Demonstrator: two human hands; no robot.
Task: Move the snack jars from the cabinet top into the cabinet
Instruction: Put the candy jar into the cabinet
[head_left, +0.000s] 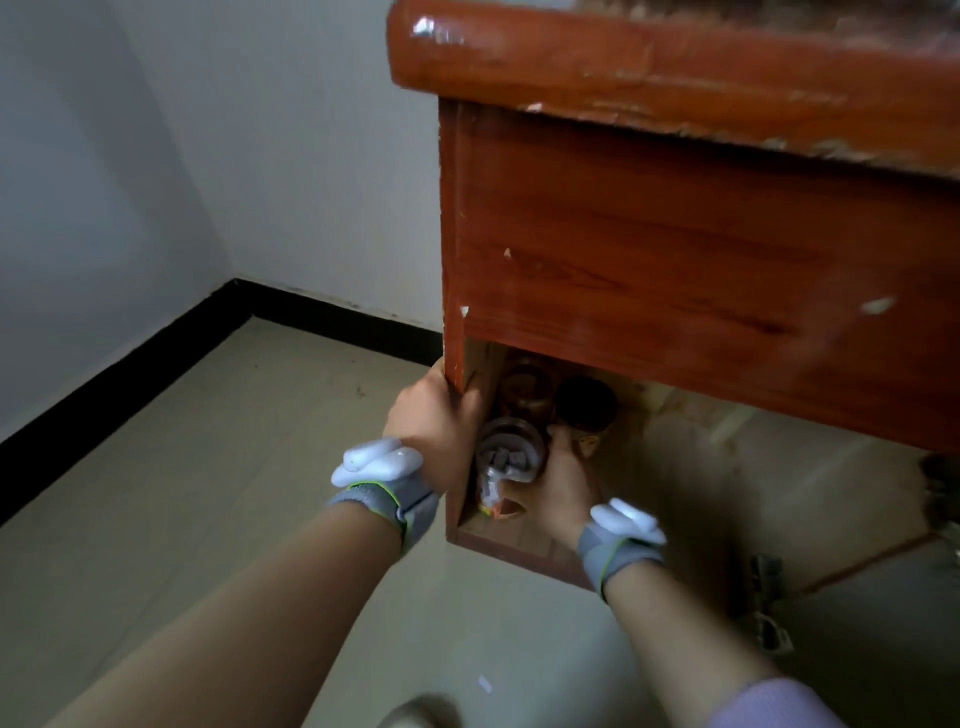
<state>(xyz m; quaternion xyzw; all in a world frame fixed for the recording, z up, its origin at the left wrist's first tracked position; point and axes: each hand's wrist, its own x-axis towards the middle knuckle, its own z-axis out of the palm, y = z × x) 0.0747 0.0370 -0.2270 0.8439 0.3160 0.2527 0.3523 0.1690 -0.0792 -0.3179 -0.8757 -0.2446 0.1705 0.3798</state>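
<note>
A reddish-brown wooden cabinet (649, 270) fills the upper right, seen from above its top edge. Its lower compartment is open. My left hand (436, 421) grips the cabinet's left side panel at the compartment opening. My right hand (563, 483) reaches inside and holds a clear snack jar (511, 452) with grey-brown pieces in it, near the compartment's front. Behind it stand two more jars: a clear amber one (524, 387) and one with a dark lid (584, 402). The cabinet top itself is out of sight.
The cabinet door (779, 519) is swung open to the right, its hinges (769, 603) showing. Beige tiled floor (234, 467) spreads to the left, bounded by white walls with a black skirting board (156, 364). A shoe tip (421, 714) shows at the bottom edge.
</note>
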